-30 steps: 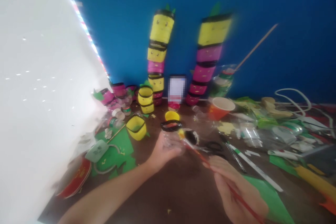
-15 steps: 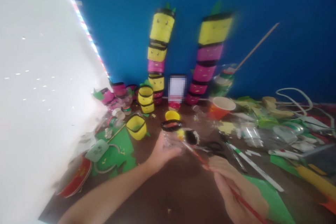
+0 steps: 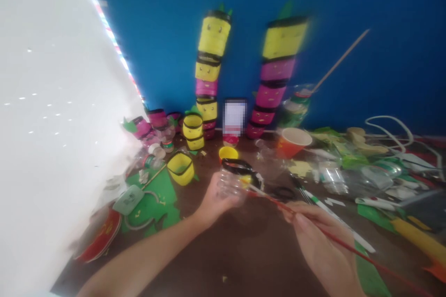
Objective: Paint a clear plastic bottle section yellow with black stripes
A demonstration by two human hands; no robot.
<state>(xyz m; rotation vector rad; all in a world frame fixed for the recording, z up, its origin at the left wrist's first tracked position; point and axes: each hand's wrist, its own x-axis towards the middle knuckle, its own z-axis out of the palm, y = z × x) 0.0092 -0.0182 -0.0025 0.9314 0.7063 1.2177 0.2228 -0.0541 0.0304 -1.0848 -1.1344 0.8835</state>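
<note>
My left hand (image 3: 219,199) is closed around a clear plastic bottle piece (image 3: 228,183) with a black rim, held above the middle of the table. In my right hand (image 3: 317,232) is a red-handled paintbrush (image 3: 282,205), pinched by its shaft. The brush tip carries yellow paint and touches the side of the bottle piece, where a small yellow patch shows. Behind it stands a small yellow paint pot (image 3: 228,153). Scissors (image 3: 284,192) lie on the table just past my right hand, partly blurred.
Two tall stacks of painted cups, one mostly yellow (image 3: 212,37) and one mostly pink (image 3: 272,95), rise against the blue wall. A yellow cup (image 3: 181,169) and green sheet (image 3: 167,195) lie left. An orange paper cup (image 3: 294,143), bottles and pens crowd the right.
The bottle piece has turned and tilted a little in my left hand. My right hand has shifted slightly right, with the brush lying at a flatter angle.
</note>
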